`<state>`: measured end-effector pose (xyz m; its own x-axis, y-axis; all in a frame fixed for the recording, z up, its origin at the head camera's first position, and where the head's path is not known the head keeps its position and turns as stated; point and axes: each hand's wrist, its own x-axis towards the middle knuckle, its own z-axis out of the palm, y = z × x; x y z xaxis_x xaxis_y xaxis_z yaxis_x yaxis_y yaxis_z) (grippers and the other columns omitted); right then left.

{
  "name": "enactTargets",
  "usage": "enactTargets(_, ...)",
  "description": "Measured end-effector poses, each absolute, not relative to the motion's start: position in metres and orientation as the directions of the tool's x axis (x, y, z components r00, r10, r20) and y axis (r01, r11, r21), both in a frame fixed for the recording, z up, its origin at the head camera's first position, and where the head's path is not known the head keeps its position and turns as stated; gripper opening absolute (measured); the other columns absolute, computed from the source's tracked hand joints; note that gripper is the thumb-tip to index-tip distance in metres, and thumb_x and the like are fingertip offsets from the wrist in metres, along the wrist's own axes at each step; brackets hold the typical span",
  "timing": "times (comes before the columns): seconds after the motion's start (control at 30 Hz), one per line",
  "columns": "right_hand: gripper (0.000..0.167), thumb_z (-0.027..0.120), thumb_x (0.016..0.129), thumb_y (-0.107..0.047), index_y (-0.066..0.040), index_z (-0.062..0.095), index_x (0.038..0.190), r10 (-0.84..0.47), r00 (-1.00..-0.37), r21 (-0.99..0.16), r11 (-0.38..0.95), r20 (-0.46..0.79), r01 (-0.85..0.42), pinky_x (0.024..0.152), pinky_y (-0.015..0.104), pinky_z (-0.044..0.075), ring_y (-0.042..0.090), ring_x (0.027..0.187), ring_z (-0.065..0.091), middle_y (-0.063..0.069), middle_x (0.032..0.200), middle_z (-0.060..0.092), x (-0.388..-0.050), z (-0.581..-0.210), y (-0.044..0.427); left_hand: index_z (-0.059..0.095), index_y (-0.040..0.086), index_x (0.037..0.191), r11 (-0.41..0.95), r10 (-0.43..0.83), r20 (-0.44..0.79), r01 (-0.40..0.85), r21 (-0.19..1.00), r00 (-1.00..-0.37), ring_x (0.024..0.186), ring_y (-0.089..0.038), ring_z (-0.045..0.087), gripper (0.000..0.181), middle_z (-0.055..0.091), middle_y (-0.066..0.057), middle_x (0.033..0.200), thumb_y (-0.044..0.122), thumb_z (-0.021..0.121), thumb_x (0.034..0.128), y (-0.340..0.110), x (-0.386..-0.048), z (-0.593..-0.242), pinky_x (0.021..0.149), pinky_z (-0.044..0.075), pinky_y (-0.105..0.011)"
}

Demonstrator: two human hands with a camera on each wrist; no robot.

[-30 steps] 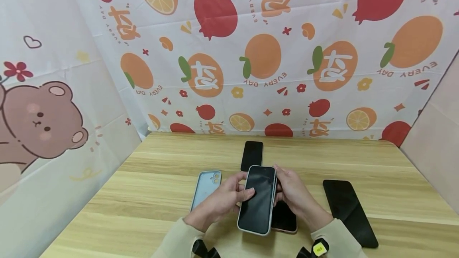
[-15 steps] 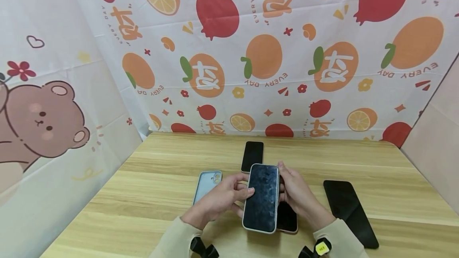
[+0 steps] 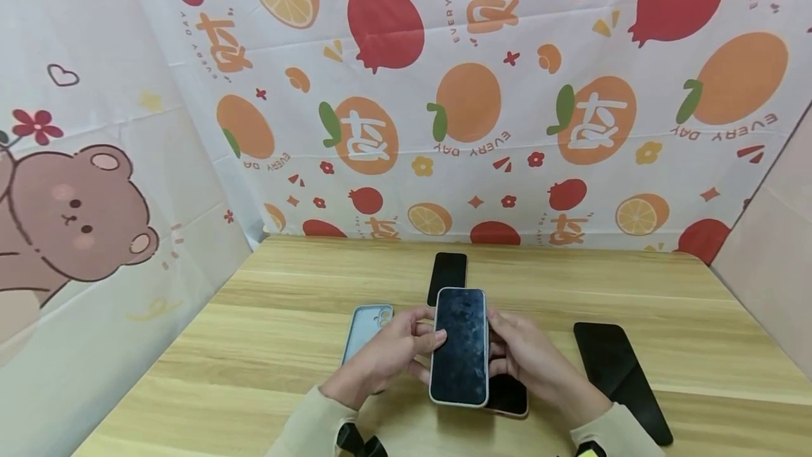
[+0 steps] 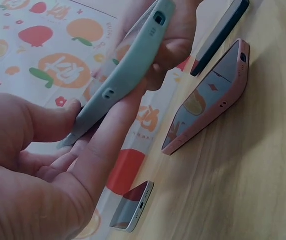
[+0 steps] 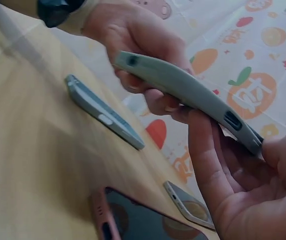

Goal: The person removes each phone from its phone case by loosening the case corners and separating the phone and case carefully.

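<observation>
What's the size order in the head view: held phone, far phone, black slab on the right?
Held phone and black slab: too alike to rank.
Far phone: smallest, its near end partly hidden.

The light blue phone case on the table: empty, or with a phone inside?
Empty: in the head view the light blue phone case shows its pale inside and camera cut-out, no screen, though the left hand hides part.

On the wood-grain bench (image 3: 273, 302) before me lie a light blue case (image 3: 364, 331), a dark-screened phone (image 3: 447, 274) toward the back, a pink-edged phone (image 4: 210, 100) and, to my right, a long black slab (image 3: 623, 381). A fruit-printed cloth (image 3: 409, 104) hangs behind; a brown bear (image 3: 82, 214) decorates the pale cloth (image 3: 184, 189) at my left.
</observation>
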<state>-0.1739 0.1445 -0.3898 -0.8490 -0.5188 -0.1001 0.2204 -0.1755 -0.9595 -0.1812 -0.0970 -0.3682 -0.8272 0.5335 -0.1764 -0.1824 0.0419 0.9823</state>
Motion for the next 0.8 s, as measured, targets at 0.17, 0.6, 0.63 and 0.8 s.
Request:
enactTargets(0.17,0.059,0.041,0.107,-0.038,0.011,0.041,0.141,-0.568,-0.818,-0.967,-0.143,-0.095,0.212,0.082,0.036,0.060,0.021,0.098,0.071,0.016,0.116,0.070,-0.162,-0.393,0.144,0.033,-0.007,0.144,0.045,0.468,-0.159,-0.156,0.987,-0.870,0.089,-0.020,0.070,0.053,0.069,-0.017,0.114,0.015,0.056,0.1014,-0.095,-0.182,-0.371,0.061,0.061,-0.036)
enactTargets(0.6,0.058,0.057,0.102,-0.018,0.017,0.033,0.142,-0.575,-0.807,-0.956,-0.140,-0.135,0.259,0.094,0.039,0.055,0.025,0.110,0.068,0.024,0.132,0.059,-0.147,-0.394,0.151,0.046,-0.007,0.133,0.035,0.391,-0.154,-0.152,0.988,-0.908,0.085,-0.020,0.070,0.039,0.069,-0.013,0.103,0.011,0.058,0.1000,-0.092,-0.183,-0.375,0.065,0.061,-0.044)
enactTargets(0.63,0.059,0.057,0.101,-0.016,0.018,0.032,0.142,-0.582,-0.803,-0.955,-0.145,-0.128,0.257,0.094,0.039,0.055,0.025,0.112,0.067,0.024,0.132,0.059,-0.146,-0.394,0.151,0.046,-0.007,0.133,0.034,0.390,-0.152,-0.151,0.988,-0.908,0.085,-0.020,0.070,0.039,0.070,-0.013,0.103,0.012,0.058,0.0999,-0.092,-0.183,-0.376,0.065,0.061,-0.044)
enactTargets(0.8,0.060,0.057,0.100,-0.010,0.018,0.026,0.144,-0.627,-0.777,-0.969,-0.155,-0.055,0.194,0.096,0.037,0.054,0.023,0.114,0.066,0.024,0.131,0.060,-0.144,-0.395,0.152,0.046,-0.007,0.131,0.025,0.399,-0.145,-0.147,0.989,-0.906,0.084,-0.020,0.071,0.039,0.071,-0.011,0.102,0.013,0.058,0.1000,-0.093,-0.182,-0.378,0.061,0.061,-0.041)
